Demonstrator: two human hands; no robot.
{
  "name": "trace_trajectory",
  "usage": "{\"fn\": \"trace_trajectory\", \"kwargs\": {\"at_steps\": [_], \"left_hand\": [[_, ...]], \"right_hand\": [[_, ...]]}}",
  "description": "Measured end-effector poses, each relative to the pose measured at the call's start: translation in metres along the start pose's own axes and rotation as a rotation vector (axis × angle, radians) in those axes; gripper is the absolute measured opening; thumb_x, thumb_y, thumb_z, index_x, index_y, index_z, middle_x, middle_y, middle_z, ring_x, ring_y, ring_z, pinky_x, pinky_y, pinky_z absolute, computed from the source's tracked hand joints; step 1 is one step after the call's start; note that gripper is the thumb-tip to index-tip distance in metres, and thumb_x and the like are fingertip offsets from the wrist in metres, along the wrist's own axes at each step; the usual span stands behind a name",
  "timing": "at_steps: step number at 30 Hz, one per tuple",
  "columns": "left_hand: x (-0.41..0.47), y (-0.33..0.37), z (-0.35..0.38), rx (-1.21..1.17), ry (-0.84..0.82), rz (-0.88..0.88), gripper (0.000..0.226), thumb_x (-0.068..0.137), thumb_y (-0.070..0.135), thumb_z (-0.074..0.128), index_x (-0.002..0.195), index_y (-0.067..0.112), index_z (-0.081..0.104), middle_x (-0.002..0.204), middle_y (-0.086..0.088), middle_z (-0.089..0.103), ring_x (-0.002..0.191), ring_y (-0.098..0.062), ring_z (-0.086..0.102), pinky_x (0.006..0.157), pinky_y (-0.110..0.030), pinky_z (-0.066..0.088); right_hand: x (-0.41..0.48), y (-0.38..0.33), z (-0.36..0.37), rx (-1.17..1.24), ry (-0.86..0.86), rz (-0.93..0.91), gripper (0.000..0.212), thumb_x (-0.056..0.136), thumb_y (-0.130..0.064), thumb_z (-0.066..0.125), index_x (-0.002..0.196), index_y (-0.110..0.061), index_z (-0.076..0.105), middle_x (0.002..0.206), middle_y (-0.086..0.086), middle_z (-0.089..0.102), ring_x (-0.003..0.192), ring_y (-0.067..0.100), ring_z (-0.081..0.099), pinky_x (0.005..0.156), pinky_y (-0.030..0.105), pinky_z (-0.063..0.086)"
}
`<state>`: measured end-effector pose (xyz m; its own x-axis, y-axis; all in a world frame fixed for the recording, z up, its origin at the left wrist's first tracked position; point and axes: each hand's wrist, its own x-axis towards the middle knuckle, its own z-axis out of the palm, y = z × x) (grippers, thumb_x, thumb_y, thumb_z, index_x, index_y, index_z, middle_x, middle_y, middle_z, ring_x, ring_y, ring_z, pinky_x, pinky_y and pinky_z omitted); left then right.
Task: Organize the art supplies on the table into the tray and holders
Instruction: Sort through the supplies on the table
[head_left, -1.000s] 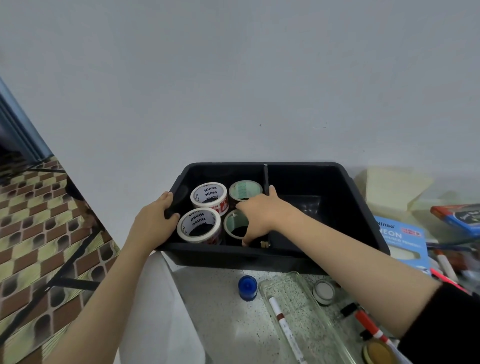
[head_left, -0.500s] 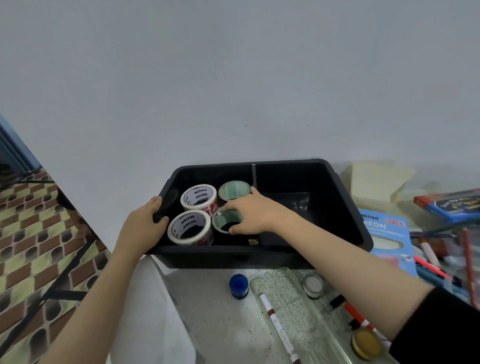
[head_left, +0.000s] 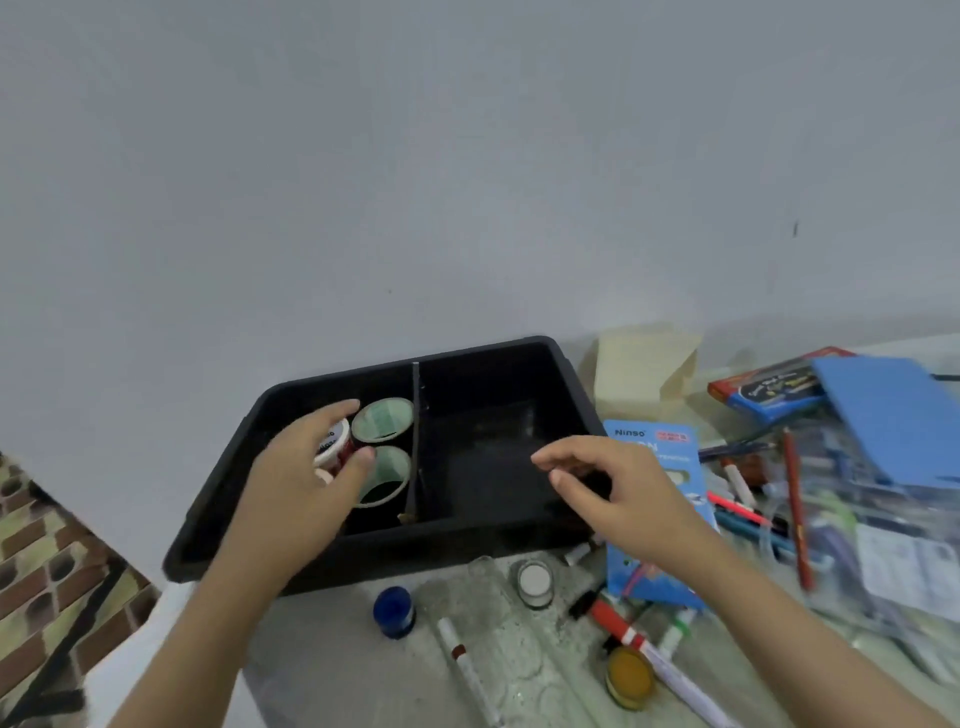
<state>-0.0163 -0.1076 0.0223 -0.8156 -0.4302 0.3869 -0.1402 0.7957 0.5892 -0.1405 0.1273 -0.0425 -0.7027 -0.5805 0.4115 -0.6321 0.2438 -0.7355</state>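
The left hand (head_left: 296, 483) clasps a white tape roll (head_left: 332, 441) in the black tray's (head_left: 467, 543) left compartment. The right hand (head_left: 623, 493) (fingers loose, empty) hovers nearer the markers (head_left: 615, 622) scattered to its right.

Bare forearms, uncovered right to the frame edge; left grip (head_left: 291, 483) and right grip (head_left: 623, 488) bare too, nails short.

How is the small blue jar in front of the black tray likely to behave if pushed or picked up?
The blue jar stands upright and looks squat, so a push would probably slide it, not tip it. Being round, it could roll if knocked over. It looks small, so it is likely light.
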Motion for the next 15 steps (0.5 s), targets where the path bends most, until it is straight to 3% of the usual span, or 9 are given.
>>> {"fn": "trace_trajectory", "kwargs": {"at_steps": [3, 7, 10, 12, 15], "left_hand": [[-0.021, 0.042, 0.031, -0.079, -0.108, 0.172, 0.038, 0.086, 0.024, 0.062, 0.117, 0.043, 0.051, 0.107, 0.039, 0.044, 0.102, 0.024, 0.04, 0.08, -0.001, 0.034], [-0.046, 0.07, 0.093, -0.094, -0.304, 0.333, 0.035, 0.088, 0.031, 0.058, 0.119, 0.046, 0.046, 0.12, 0.04, 0.037, 0.119, 0.024, 0.027, 0.095, 0.003, 0.021], [-0.062, 0.081, 0.137, -0.061, -0.404, 0.385, 0.042, 0.083, 0.04, 0.047, 0.125, 0.036, 0.051, 0.124, 0.037, 0.032, 0.12, 0.027, 0.015, 0.101, 0.001, 0.011], [-0.07, 0.089, 0.158, 0.021, -0.418, 0.425, 0.039, 0.085, 0.041, 0.046, 0.122, 0.033, 0.056, 0.127, 0.027, 0.042, 0.125, 0.016, 0.023, 0.108, -0.012, 0.013], [-0.076, 0.097, 0.185, 0.152, -0.362, 0.516, 0.03, 0.085, 0.042, 0.044, 0.111, 0.033, 0.058, 0.125, 0.012, 0.058, 0.123, -0.007, 0.042, 0.11, -0.037, 0.022]], "right_hand": [[-0.022, 0.013, -0.032, -0.027, 0.085, 0.049, 0.028, 0.089, -0.017, 0.061, 0.098, -0.043, 0.061, 0.094, -0.024, 0.066, 0.092, -0.003, 0.061, 0.079, 0.01, 0.046], [-0.05, 0.041, -0.081, -0.088, 0.222, 0.132, 0.024, 0.081, -0.027, 0.055, 0.101, -0.027, 0.068, 0.094, -0.023, 0.065, 0.087, -0.008, 0.06, 0.074, 0.005, 0.044], [-0.072, 0.061, -0.123, -0.249, 0.284, 0.196, 0.021, 0.085, -0.024, 0.059, 0.103, -0.022, 0.069, 0.091, -0.02, 0.062, 0.081, -0.009, 0.057, 0.071, 0.005, 0.039], [-0.089, 0.071, -0.149, -0.326, 0.346, 0.227, 0.017, 0.088, -0.013, 0.062, 0.102, -0.019, 0.069, 0.091, -0.015, 0.061, 0.081, -0.004, 0.052, 0.076, 0.017, 0.037], [-0.11, 0.087, -0.185, -0.45, 0.378, 0.302, 0.017, 0.088, -0.016, 0.061, 0.104, -0.018, 0.068, 0.101, -0.003, 0.065, 0.099, 0.018, 0.054, 0.082, 0.03, 0.036]]}}
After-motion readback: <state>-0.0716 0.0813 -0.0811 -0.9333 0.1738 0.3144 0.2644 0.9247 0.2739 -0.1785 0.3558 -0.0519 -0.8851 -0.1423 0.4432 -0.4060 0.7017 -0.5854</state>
